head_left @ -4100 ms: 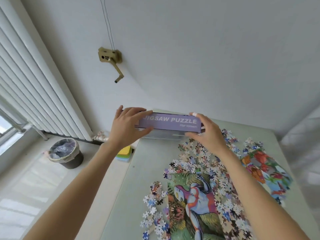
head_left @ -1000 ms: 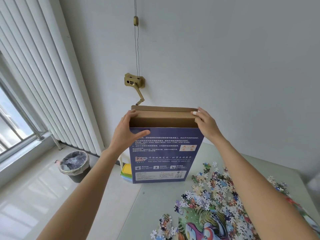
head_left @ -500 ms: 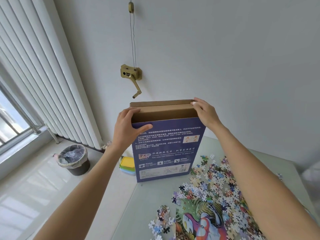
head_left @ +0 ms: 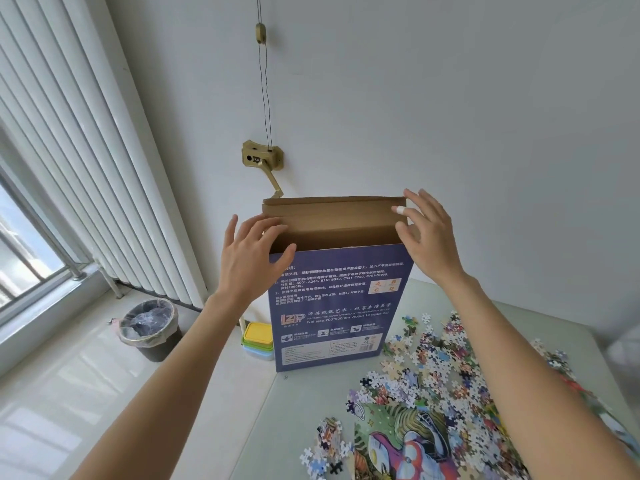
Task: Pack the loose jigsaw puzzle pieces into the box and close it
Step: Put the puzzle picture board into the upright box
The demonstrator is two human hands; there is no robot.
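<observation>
The purple jigsaw puzzle box [head_left: 337, 306] stands upright at the table's far left corner, its brown top flap [head_left: 332, 207] raised and the top open. My left hand [head_left: 251, 258] is at the box's upper left corner with fingers spread and fairly straight, thumb lying against the printed front face. My right hand [head_left: 427, 233] is at the upper right corner, fingers spread beside the flap's edge. Loose puzzle pieces [head_left: 440, 368] lie heaped on the table in front of the box, over a partly joined picture section [head_left: 405, 441].
The pale green table [head_left: 301, 420] fills the lower right. Stacked coloured plastic containers [head_left: 258, 341] sit left of the box. On the floor at left stands a lined waste bin [head_left: 149, 329] below a white radiator [head_left: 86, 168]. A brass wall crank [head_left: 263, 161] is above the box.
The box went from lying flat to standing upright with its top flap open. In the last half second both hands loosened, fingers spreading at the upper corners.
</observation>
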